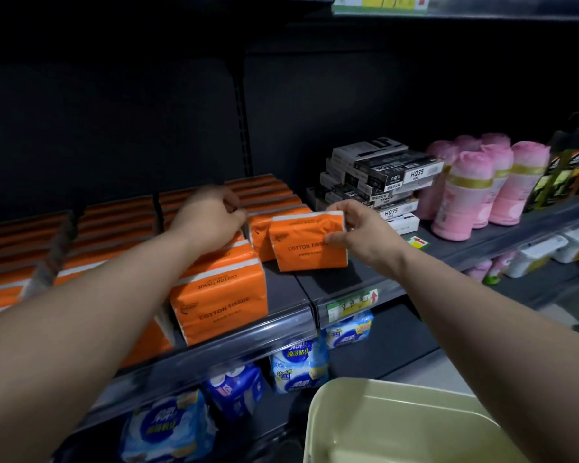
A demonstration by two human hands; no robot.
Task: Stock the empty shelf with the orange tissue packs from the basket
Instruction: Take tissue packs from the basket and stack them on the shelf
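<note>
Rows of orange tissue packs (221, 295) stand on the dark shelf (281, 292), filling its left part. My right hand (358, 232) pinches one orange pack (305, 245) by its right end and holds it upright on the shelf, in front of the rightmost row. My left hand (208, 218) reaches over the rows, its fingers curled on the top edge of a pack (259, 217) just behind the held one. The pale green basket (318, 412) sits at the bottom right below the shelf; no packs show in its visible part.
Stacked black and white boxes (378, 175) and pink rolls (472, 192) stand on the shelf to the right. Bare shelf lies in front of the held pack. Blue and white packs (295, 365) fill the lower shelf. A price tag (351, 304) hangs on the shelf edge.
</note>
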